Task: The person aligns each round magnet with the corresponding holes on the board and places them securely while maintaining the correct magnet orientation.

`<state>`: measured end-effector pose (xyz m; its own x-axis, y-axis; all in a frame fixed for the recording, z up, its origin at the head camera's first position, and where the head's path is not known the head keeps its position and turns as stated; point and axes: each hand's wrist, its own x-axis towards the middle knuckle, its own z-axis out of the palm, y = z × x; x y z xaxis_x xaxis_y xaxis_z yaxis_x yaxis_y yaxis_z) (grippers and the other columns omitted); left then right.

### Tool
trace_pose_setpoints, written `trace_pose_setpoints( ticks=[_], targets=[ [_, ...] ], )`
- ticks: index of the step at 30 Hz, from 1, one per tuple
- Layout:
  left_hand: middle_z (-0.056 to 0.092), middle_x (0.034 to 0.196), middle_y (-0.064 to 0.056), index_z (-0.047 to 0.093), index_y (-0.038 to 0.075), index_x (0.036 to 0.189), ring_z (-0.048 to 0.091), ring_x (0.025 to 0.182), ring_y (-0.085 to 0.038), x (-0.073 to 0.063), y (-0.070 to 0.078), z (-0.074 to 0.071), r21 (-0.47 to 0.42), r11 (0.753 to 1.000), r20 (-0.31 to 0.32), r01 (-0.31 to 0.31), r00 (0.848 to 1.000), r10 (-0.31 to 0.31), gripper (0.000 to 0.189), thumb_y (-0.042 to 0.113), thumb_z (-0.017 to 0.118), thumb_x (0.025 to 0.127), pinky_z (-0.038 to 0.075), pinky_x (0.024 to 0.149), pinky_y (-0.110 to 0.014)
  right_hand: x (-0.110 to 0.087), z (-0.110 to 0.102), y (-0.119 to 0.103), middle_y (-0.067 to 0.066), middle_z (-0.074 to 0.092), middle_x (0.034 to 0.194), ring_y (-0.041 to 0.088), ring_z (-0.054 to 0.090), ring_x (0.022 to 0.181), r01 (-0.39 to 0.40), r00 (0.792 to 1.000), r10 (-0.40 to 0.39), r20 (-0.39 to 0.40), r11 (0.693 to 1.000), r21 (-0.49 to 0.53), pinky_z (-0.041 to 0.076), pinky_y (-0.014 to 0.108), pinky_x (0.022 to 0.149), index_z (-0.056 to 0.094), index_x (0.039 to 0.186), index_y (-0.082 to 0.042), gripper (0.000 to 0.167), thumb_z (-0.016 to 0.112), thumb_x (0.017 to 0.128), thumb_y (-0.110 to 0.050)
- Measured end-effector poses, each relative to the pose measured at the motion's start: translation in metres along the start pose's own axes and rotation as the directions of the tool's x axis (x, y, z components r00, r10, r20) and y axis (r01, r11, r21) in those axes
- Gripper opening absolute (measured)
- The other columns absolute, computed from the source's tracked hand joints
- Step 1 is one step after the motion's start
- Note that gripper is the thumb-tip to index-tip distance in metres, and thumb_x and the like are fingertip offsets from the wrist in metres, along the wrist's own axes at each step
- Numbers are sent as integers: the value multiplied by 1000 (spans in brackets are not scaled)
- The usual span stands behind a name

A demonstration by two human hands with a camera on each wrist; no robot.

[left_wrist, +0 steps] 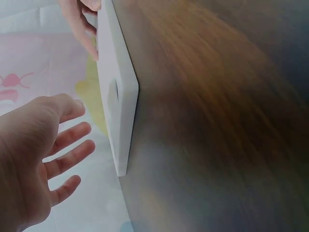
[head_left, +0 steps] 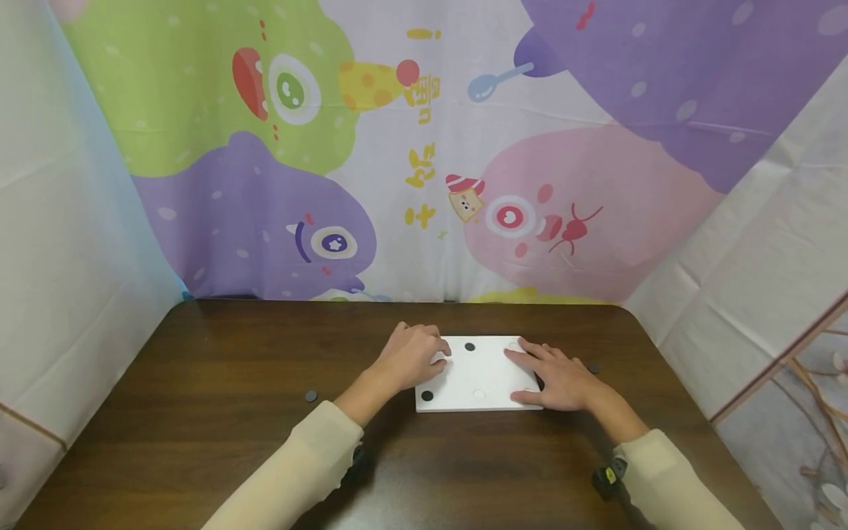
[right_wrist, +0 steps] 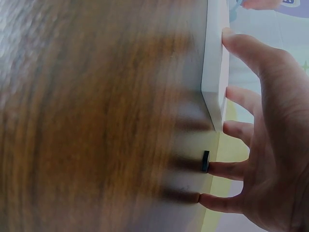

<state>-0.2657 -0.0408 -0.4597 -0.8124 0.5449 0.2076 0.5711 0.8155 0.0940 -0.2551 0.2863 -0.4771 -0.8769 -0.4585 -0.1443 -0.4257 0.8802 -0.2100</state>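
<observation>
A white rectangular board (head_left: pixel 470 379) lies flat on the table, with pale round outlines on its top. One black disc (head_left: pixel 470 347) sits near its far edge, and a second black disc (head_left: pixel 427 396) is at its near left corner. My left hand (head_left: pixel 414 355) is over the board's left end; the left wrist view shows its fingers (left_wrist: pixel 72 157) loosely bent and holding nothing. At the right end, my right hand (head_left: pixel 555 377) spreads its fingers, with the thumb (right_wrist: pixel 241 46) and some fingertips resting on the board. Its other fingers reach past the corner.
On the brown wooden table (head_left: pixel 232 456), a dark disc (head_left: pixel 311 396) lies left of the board. Another dark disc (head_left: pixel 593 368) lies just beyond the right hand. A cartoon-printed curtain (head_left: pixel 424 258) hangs along the table's far edge, with pale cloth at both sides.
</observation>
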Motion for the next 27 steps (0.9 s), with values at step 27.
trace_pose_setpoints(
  ticks=[27],
  targets=[
    [82, 103, 1, 91, 24, 112, 74, 88, -19, -30, -20, -15, -24, 1000, -55, 21, 998, -22, 14, 28, 88, 99, 54, 87, -44, 0, 0, 1, 15, 30, 187, 63, 37, 164, -4, 1000, 4, 9, 1000, 14, 36, 94, 114, 40, 176, -30, 92, 68, 100, -75]
  ],
)
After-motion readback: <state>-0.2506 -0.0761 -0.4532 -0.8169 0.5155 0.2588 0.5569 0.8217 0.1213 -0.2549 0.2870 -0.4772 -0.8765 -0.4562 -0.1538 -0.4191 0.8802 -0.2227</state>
